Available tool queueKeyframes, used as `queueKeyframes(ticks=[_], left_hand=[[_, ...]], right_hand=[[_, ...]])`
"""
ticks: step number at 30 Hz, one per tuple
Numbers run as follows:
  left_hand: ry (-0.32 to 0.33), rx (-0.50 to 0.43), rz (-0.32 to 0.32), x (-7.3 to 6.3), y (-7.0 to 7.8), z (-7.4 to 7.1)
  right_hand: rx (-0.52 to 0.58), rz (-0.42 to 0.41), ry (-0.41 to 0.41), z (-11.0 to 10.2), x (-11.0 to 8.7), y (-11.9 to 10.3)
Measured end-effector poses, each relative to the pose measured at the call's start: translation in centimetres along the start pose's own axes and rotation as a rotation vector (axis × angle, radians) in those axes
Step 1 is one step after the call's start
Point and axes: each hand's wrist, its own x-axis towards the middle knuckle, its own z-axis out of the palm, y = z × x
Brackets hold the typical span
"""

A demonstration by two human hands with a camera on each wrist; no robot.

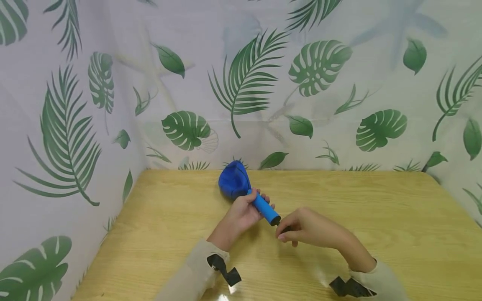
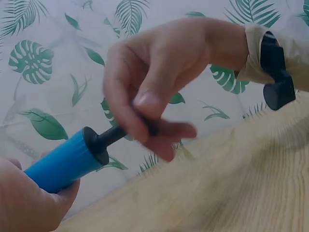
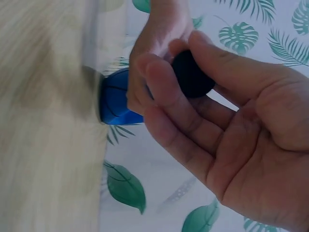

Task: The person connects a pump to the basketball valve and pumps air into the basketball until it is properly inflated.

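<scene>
A blue hand pump [image 1: 265, 208] slants down to the right in the head view, its barrel gripped by my left hand [image 1: 242, 214]. At its far end is a blue ball [image 1: 232, 180] with black seam lines, sunken in and crumpled on one side. My right hand [image 1: 310, 228] pinches the pump's black handle [image 3: 192, 75] between thumb and fingers. Part of the black rod [image 2: 111, 136] shows between the barrel's end and those fingers in the left wrist view. The joint of pump and ball is hidden by my left hand.
A wooden table [image 1: 169, 234] lies under both hands. Behind it hangs a white cloth [image 1: 263, 146] printed with green leaves, which also runs along the left and right sides. Black straps [image 1: 224, 267] sit on both sleeves at the wrists.
</scene>
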Motion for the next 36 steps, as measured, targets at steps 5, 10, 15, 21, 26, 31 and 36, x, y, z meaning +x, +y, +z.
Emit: queueKeyframes(ticks=[5,10,15,21,26,31,36], left_hand=[[-0.008,-0.022,0.024,-0.2,0.7,0.0],[-0.009,-0.090,0.063,-0.3,1.5,0.4],[-0.032,-0.143,0.060,-0.4,1.4,0.5],[-0.026,-0.124,0.120,-0.2,1.0,0.4],[-0.037,-0.116,0.122,-0.2,0.7,0.4],[-0.035,-0.089,0.118,-0.4,0.1,0.8],[-0.035,-0.076,0.120,-0.6,-0.2,1.0]], right_hand=[[0.017,-0.013,-0.089,-1.0,-1.5,-1.0],[0.064,-0.040,-0.156,-3.1,-3.7,-1.7],[0.058,-0.071,-0.155,-4.5,-5.1,-1.8],[0.007,-0.068,-0.115,-4.3,-4.5,-1.2],[-0.024,-0.038,-0.045,-3.6,-3.1,-0.7],[-0.036,-0.010,0.046,-2.2,-1.3,0.4],[-0.023,-0.010,0.153,-0.6,0.2,1.3]])
